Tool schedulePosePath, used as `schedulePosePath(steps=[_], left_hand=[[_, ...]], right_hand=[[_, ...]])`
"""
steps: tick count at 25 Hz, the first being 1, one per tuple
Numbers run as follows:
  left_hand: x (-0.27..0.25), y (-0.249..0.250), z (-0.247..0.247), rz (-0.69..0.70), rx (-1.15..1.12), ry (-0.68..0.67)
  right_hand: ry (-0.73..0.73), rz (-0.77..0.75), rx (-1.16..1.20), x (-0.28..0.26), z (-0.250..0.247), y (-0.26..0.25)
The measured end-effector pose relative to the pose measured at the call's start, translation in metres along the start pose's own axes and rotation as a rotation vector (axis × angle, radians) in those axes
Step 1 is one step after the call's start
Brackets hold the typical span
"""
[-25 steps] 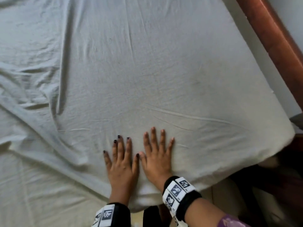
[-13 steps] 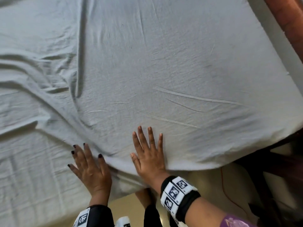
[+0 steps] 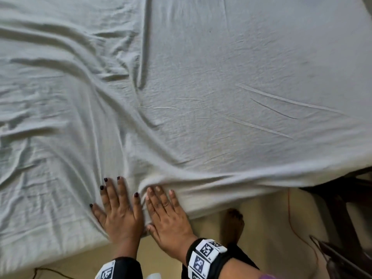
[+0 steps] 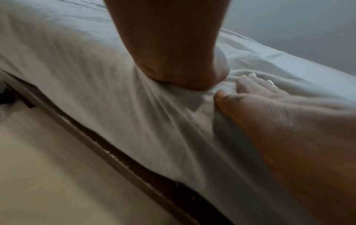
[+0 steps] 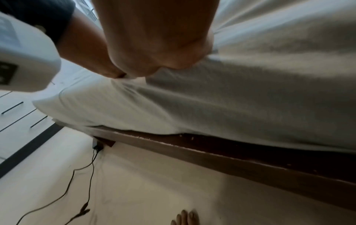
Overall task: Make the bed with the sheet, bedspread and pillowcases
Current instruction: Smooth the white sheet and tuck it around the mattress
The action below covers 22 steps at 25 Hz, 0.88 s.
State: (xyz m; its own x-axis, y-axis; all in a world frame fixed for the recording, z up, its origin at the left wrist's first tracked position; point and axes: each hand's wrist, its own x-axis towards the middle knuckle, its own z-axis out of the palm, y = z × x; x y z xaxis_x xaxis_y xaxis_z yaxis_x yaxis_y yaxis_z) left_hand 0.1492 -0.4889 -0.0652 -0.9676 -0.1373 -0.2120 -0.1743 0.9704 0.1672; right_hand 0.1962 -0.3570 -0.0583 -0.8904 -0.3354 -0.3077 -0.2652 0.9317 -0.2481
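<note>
A white sheet covers the mattress, smooth on the right and heavily creased on the left. Both hands lie flat on it side by side at the near edge, fingers straight. My left hand presses the creased part. My right hand presses just to its right, with a raised fold of sheet bunched ahead of its fingertips. The left wrist view has the left palm heel on the sheet and the right hand beside it. In the right wrist view the sheet hangs over the mattress side.
A dark wooden bed frame runs below the sheet's edge. Beige floor lies beneath, with a black cable, a thin orange cable and my bare foot. Dark furniture stands at the right.
Both hands have slid left along the near edge. The left hand, spread apart half a second ago, is beside the right again. A fold has risen ahead of the right fingers.
</note>
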Motion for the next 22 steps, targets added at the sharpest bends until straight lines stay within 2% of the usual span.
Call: schedulePosePath(steps=[4, 6, 9, 13, 17, 20, 22], left_hand=[[-0.02, -0.027, -0.006, 0.053, -0.013, -0.043], [-0.012, -0.027, -0.014, 0.038, -0.075, 0.029], [0.032, -0.024, -0.032, 0.009, -0.138, 0.15], [0.081, -0.027, -0.03, 0.09, -0.08, 0.028], [0.05, -0.042, -0.017, 0.064, 0.015, -0.022], [0.023, -0.057, -0.015, -0.026, -0.002, -0.015], [0.012, -0.064, -0.015, -0.115, -0.086, 0.009]], right_hand=[[-0.017, 0.009, 0.045, -0.013, 0.0, -0.034], [0.01, 0.027, 0.086, -0.007, -0.013, -0.043], [0.134, 0.12, 0.096, 0.033, -0.039, -0.032], [0.145, 0.295, 0.086, 0.086, -0.045, 0.005], [0.12, 0.285, 0.014, 0.056, -0.016, -0.001], [0.112, 0.28, -0.009, 0.027, -0.004, -0.017], [0.171, 0.319, 0.021, 0.017, -0.005, -0.018]])
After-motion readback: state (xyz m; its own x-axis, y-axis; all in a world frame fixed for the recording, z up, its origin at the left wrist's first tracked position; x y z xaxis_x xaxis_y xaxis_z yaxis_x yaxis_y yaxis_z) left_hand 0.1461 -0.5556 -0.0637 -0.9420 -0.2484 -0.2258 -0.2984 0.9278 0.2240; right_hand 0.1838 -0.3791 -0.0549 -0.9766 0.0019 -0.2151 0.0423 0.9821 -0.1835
